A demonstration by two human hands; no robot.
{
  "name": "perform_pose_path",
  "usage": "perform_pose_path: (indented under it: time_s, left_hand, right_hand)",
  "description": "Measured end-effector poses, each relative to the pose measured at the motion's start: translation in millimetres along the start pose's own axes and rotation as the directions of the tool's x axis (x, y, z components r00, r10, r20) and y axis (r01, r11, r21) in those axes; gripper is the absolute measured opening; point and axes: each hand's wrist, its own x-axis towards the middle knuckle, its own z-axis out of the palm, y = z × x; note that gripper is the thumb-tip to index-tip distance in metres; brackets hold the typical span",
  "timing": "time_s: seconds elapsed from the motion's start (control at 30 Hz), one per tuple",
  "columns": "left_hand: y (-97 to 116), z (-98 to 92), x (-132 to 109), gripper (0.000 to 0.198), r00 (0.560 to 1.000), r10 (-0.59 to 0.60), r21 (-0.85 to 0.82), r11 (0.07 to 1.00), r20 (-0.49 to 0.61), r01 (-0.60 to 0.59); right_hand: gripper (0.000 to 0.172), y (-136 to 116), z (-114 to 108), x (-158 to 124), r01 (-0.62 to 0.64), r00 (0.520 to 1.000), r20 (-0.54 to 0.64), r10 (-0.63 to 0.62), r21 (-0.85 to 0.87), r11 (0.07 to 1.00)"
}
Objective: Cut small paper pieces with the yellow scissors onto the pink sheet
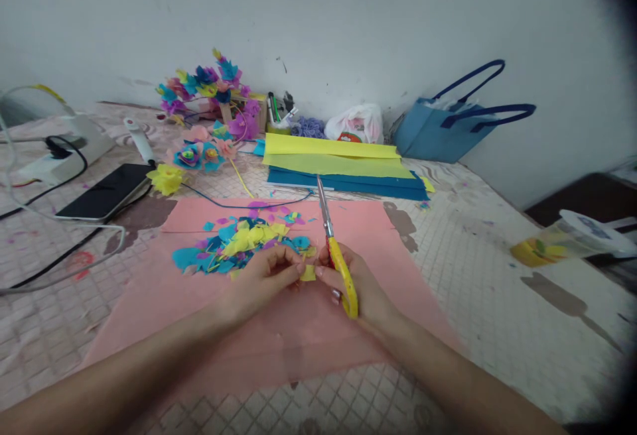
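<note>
My left hand (pixel 269 274) is closed in a pinch at the left edge of a small yellow piece of paper (pixel 309 274). From the other side, the thumb and finger of my right hand (pixel 363 286) meet the same piece. That right hand also keeps a pair of scissors (pixel 343 269) with yellow handles, their blades pointing away from me and looking closed. Beside my left hand lies a heap of paper scraps (pixel 219 246) in blue, yellow and purple. Both hands are over a large pink paper sheet (pixel 199 335).
Yellow paper (pixel 333 146) and dark blue paper (pixel 348 182) lie folded behind the pink sheet. Paper flowers (pixel 199 153), a phone (pixel 107 191) and a power strip (pixel 74 150) with cables are leftward. A blue bag (pixel 432 130) and a plastic cup (pixel 562 239) stand rightward.
</note>
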Motion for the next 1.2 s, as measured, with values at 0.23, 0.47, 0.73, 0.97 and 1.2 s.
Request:
perform_pose_path:
  time_s: [0.23,0.47,0.73,0.97,1.2]
  left_hand:
    - [-1.0,-3.2,1.9,0.028,0.992,-0.118,-0.163,0.979,0.037,0.123]
    - [5.2,-1.9,-2.7,0.027,0.999,0.047,0.04,0.998,0.02,-0.047]
    - [1.9,0.4,-5.0,0.026,0.999,0.018,0.093,0.995,0.035,-0.021]
    - [3.9,-1.1,-3.5,0.026,0.999,-0.003,0.015,1.0,0.035,0.002]
    - [3.3,-1.3,-1.9,0.028,1.0,-0.001,0.0,1.0,0.029,0.001]
  right_hand:
    - [0.035,1.9,1.7,0.6,0.004,1.0,0.025,-0.005,0.043,0.999]
    - [0.033,5.4,2.6,0.4,0.002,0.998,0.06,-0.004,0.037,0.999]
    - [0.035,-0.1,5.9,-0.8,0.004,1.0,0.014,-0.004,0.035,0.999]
    - [0.036,-0.2,6.1,-2.8,0.029,0.996,0.082,-0.032,0.048,0.998]
    - [0.033,6.2,7.1,-1.7,0.051,0.997,0.054,-0.052,0.008,0.999]
